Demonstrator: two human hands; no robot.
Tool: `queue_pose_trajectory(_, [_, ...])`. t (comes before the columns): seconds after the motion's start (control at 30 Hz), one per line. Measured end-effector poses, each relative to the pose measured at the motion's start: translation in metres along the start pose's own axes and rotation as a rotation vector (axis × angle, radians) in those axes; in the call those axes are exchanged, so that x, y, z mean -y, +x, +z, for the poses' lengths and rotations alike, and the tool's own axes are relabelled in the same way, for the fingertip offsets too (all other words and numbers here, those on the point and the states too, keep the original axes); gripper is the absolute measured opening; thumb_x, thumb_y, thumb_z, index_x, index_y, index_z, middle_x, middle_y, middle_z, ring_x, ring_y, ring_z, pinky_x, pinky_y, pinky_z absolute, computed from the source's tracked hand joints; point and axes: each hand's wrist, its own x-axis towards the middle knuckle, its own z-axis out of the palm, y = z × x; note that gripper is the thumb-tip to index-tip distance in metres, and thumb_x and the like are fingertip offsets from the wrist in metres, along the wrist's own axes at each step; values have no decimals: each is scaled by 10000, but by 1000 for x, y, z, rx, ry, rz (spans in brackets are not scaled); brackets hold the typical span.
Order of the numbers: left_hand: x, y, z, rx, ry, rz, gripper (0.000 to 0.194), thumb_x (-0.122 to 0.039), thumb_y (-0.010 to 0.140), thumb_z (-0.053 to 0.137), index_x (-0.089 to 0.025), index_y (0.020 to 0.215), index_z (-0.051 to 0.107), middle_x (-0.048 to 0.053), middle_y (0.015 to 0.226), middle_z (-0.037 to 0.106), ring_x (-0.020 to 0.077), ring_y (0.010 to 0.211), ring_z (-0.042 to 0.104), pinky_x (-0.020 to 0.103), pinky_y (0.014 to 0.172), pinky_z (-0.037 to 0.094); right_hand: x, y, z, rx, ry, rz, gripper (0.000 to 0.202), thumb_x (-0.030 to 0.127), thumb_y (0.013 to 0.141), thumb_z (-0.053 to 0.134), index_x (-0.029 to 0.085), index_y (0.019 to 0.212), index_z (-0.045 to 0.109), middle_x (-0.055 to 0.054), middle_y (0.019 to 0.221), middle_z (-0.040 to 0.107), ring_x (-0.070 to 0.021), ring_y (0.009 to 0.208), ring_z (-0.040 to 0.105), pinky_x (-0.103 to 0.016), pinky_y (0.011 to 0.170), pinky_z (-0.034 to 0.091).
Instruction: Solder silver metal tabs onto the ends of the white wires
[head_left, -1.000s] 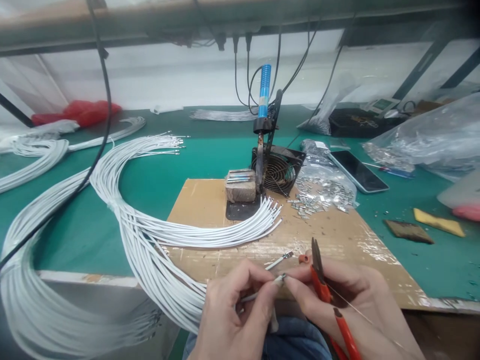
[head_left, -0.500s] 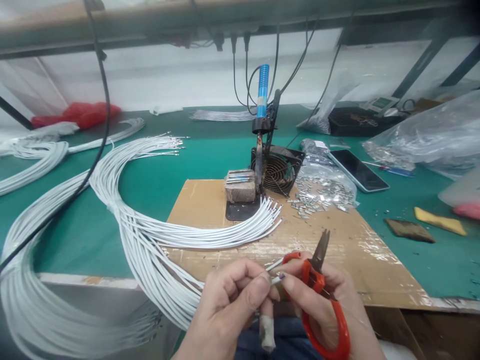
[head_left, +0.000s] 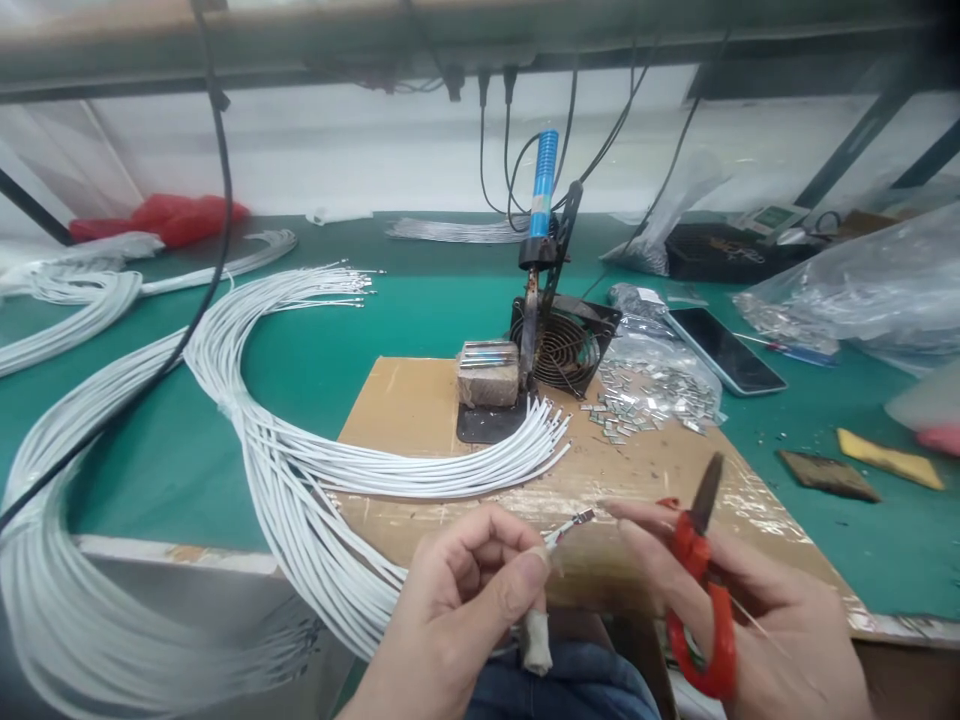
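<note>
Between thumb and fingers, my left hand [head_left: 465,600] pinches a white cable whose tip [head_left: 579,519] carries a small metal connector pointing up and right. One finger of that hand wears a whitish wrap [head_left: 535,640]. Red-handled scissors [head_left: 694,548] hang in my right hand [head_left: 765,610], blades pointing up, the handle loops around its fingers. The thumb and index finger of my right hand point toward the cable tip, a little apart from it. A thick bundle of white cables [head_left: 420,472] lies on the cardboard [head_left: 397,400] beyond my left hand.
A blue-handled soldering iron [head_left: 544,185] stands upright beside a block [head_left: 487,375] and a black fan [head_left: 566,345]. To their right lie small metal connectors [head_left: 630,400], a phone [head_left: 726,350] and sponges [head_left: 889,458]. A black cable [head_left: 223,190] hangs at left.
My right hand has moved right with the scissors, away from my left hand. The connector at the cable tip now shows. The view has shifted slightly.
</note>
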Motion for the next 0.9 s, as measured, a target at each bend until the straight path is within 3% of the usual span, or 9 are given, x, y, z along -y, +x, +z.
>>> queue_pose_trajectory(0.07, [0,0,1,1,2,-4,385,-508,838,845,-156,826,690,-40,633,559,75,546,384,186,501,292,5,-2,3,78,-51,-64,243,465,765,867,250,878,886,-69,880,830,-227,767,766,-230,675,607])
queue_pose_trajectory(0.17, [-1,-1,1,-6,12,-19,375,-502,853,835,-154,843,696,-44,632,556,69,542,363,180,499,281,14,-4,14,128,-70,-115,264,471,801,832,226,701,836,-46,677,760,-178,588,691,-218,541,544])
queue_pose_trajectory(0.33, [-1,-1,2,3,8,-23,361,-490,855,834,-161,811,691,-49,628,537,70,530,327,181,516,322,29,-7,21,190,-36,-138,216,434,829,810,260,928,890,-65,898,830,-230,763,781,-245,651,606])
queue_pose_trajectory(0.43, [-1,-1,2,29,-3,-33,364,-478,859,829,-165,773,666,-41,631,534,78,531,327,187,513,337,34,-8,22,261,6,-129,193,416,843,799,285,949,892,-60,890,828,-238,791,792,-253,676,622])
queue_pose_trajectory(0.67, [-2,-3,1,58,-24,-66,376,-477,873,823,-151,778,662,-39,617,535,64,517,324,177,492,296,32,-7,22,396,84,7,231,466,869,776,282,941,897,-67,825,799,-250,781,771,-295,710,634])
queue_pose_trajectory(0.9, [-3,-1,2,52,-17,-60,371,-463,886,816,-147,779,654,-45,618,539,54,508,304,182,490,270,28,-7,22,413,180,87,232,455,849,810,294,996,890,-51,853,794,-238,791,767,-306,738,646])
